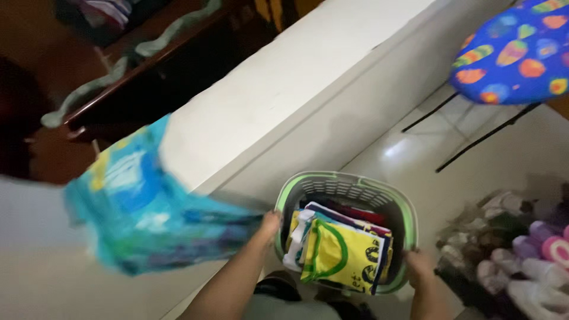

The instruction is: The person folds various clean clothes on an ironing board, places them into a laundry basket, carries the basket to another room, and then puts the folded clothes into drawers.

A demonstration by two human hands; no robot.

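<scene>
Both hands grip the grey-green basket (349,189): left hand (270,225) at 9 o'clock, right hand (419,268) at 4. A yellow shirt (341,252) lies inside.

A basket (347,189) sits low in the middle of the frame, with folded clothes (341,249) in it. The left hand (269,224) is on its left rim and the right hand (419,266) on its right rim. A cloth (142,201) is to the left. A low wall (284,101) is behind. An ironing board (512,53) is at upper right. A pile of clothes (521,255) lies at lower right.
</scene>
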